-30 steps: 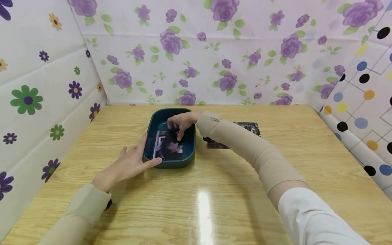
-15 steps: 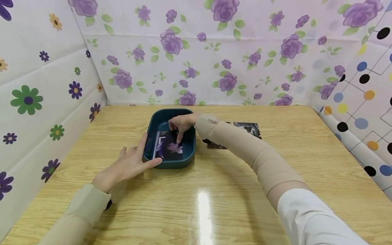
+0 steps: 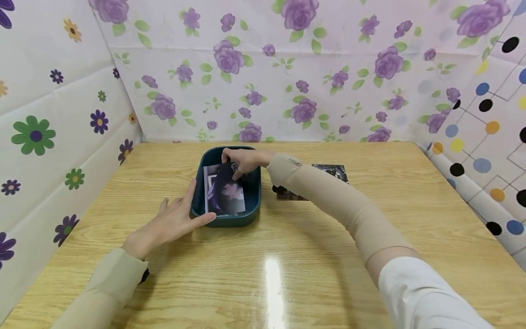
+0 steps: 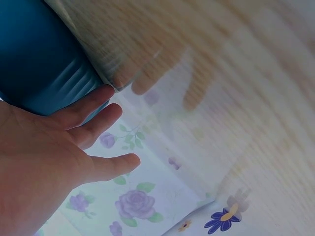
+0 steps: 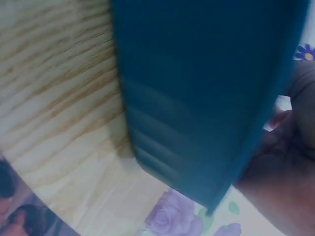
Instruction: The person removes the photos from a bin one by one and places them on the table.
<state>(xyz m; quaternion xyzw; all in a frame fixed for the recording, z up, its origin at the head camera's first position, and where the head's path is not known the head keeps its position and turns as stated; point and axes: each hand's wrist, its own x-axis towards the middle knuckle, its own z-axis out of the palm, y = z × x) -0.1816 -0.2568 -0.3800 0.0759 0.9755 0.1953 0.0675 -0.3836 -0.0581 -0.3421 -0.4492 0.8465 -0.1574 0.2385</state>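
A dark teal plastic box (image 3: 234,222) stands on the wooden table, left of the middle. Inside it my right hand (image 3: 245,161) reaches over the right wall and pinches a photo print (image 3: 223,194) near its far edge. The print shows a dark-haired person and is raised at that end. My left hand (image 3: 170,225) lies with spread fingers against the box's near left corner, thumb along the front rim. In the left wrist view the straight fingers of that hand (image 4: 44,147) are at the box's side (image 4: 47,54). The right wrist view mostly shows the box wall (image 5: 182,93), which partly hides the right hand.
To the right of the box lie photo prints (image 3: 332,171) on the table (image 3: 320,265), partly covered by the right forearm (image 3: 324,187). Flower-patterned cloth (image 3: 263,82) hangs behind, with more patterned cloth at the left and right sides.
My right hand has lifted the photo's far edge and drawn it up and slightly left; the print lay flat low in the box before. The left hand has stayed at the corner.
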